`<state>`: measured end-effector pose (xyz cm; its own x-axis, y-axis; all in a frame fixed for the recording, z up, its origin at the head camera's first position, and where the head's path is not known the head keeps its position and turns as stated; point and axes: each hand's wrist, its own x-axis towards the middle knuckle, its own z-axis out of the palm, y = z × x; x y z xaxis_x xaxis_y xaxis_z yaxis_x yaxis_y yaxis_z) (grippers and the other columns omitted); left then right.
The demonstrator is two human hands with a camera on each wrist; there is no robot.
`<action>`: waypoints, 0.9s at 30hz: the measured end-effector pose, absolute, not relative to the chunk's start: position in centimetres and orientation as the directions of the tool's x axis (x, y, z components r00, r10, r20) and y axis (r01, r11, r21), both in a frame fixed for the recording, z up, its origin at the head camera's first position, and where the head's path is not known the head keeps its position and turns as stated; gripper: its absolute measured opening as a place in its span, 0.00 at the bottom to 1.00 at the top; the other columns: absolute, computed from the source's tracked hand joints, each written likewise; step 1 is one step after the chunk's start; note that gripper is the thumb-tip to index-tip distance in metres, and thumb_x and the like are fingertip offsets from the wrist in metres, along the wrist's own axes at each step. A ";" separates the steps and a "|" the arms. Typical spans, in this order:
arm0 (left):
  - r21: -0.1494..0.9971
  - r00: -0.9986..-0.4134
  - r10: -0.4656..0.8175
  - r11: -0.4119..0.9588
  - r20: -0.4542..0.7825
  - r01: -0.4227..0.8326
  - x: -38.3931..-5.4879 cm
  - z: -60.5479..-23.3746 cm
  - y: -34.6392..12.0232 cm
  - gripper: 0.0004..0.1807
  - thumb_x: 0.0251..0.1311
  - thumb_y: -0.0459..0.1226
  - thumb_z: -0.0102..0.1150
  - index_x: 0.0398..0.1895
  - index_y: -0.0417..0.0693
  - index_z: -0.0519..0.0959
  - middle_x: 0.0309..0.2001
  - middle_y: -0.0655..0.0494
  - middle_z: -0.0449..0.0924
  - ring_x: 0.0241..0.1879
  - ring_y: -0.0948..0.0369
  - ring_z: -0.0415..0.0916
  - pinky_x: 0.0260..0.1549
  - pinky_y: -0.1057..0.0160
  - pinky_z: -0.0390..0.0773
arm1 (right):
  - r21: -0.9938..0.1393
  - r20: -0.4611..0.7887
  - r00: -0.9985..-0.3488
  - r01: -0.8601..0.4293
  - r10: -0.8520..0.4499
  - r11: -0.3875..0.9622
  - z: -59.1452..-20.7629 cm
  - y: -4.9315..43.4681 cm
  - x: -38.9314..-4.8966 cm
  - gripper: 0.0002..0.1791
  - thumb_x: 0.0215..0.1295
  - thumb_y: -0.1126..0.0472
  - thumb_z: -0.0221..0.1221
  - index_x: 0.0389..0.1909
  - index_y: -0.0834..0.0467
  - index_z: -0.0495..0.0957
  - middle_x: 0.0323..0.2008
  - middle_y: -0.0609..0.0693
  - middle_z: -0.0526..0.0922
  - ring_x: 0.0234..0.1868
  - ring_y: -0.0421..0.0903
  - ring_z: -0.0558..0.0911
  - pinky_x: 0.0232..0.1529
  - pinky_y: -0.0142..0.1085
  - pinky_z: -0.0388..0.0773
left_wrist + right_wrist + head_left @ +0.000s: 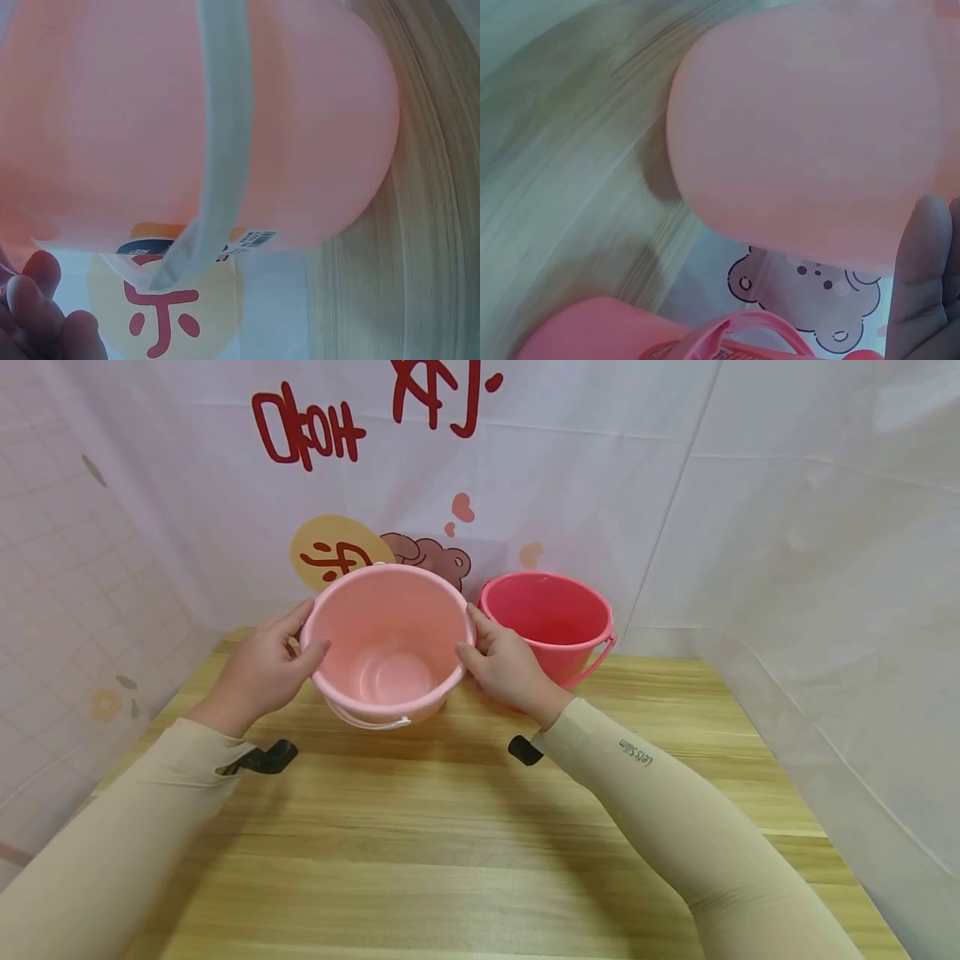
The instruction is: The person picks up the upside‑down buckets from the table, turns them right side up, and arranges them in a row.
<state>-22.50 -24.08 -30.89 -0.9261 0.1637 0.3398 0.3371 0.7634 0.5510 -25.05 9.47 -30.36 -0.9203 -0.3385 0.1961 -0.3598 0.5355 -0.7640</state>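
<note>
Both hands grip a light pink bucket (392, 635) by opposite sides of its rim, its mouth tilted toward the head camera. The left hand (266, 668) has its thumb over the rim and its fingers outside. The right hand (512, 670) pinches the other side the same way. A white handle (371, 724) hangs below the near rim. In the left wrist view, the handle (226, 112) crosses the bucket wall (322, 127), near a label (251, 239) with a barcode. Whether the base touches the table, I cannot tell.
A darker pink bucket (551, 610) with a pink handle (596, 664) stands upright at the back, just right of the right hand. The wood-grain table (405, 843) meets a printed white curtain (570, 468) behind and pale curtains at both sides.
</note>
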 end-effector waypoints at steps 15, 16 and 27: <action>0.532 -0.939 0.143 0.793 0.312 0.297 -22.6 -30.9 -23.8 0.41 0.78 0.59 0.47 0.84 0.47 0.56 0.72 0.34 0.71 0.42 0.46 0.76 0.38 0.52 0.75 | -0.729 0.211 -0.929 -0.358 -0.306 0.584 -30.8 9.2 -25.0 0.44 0.74 0.45 0.64 0.83 0.55 0.58 0.33 0.51 0.85 0.30 0.45 0.78 0.31 0.32 0.76; 0.530 -0.940 0.139 0.796 0.311 0.293 -22.6 -30.9 -23.8 0.41 0.78 0.59 0.46 0.84 0.47 0.56 0.71 0.34 0.71 0.43 0.46 0.76 0.39 0.50 0.75 | -0.730 0.210 -0.925 -0.365 -0.318 0.578 -30.8 9.2 -24.9 0.46 0.72 0.45 0.66 0.83 0.55 0.58 0.31 0.51 0.84 0.30 0.46 0.79 0.31 0.33 0.76; 0.513 -0.954 0.173 0.812 0.245 0.279 -23.0 -31.2 -24.1 0.46 0.78 0.63 0.42 0.86 0.44 0.50 0.75 0.30 0.64 0.57 0.39 0.73 0.54 0.34 0.76 | -0.677 0.201 -0.905 -0.406 -0.376 0.614 -31.5 8.7 -24.6 0.55 0.66 0.36 0.68 0.84 0.59 0.54 0.35 0.44 0.85 0.33 0.43 0.82 0.32 0.36 0.80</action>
